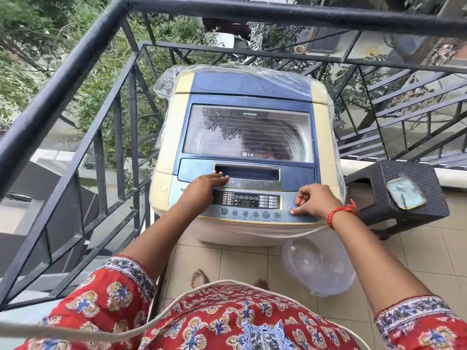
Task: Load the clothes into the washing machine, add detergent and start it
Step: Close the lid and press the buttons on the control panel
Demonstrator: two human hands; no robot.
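Note:
A cream and blue top-loading washing machine [321,137] stands in front of me, wrapped in clear plastic, with its glass lid [247,132] down. The red digits of its control panel [246,201] are lit. My left hand [204,185] lies flat, fingers together, at the left end of the lid's handle recess [249,173]. My right hand [312,200] is curled, and its thumb presses a round button at the panel's right end. Clothes show only dimly through the reflecting glass. No detergent is in view.
A black metal balcony railing [106,102] runs along the left and behind the machine. To the right stands a dark wicker stool [404,195] with a small blue tray on top. A clear plastic tub [318,266] sits on the tiled floor by the machine's front right corner.

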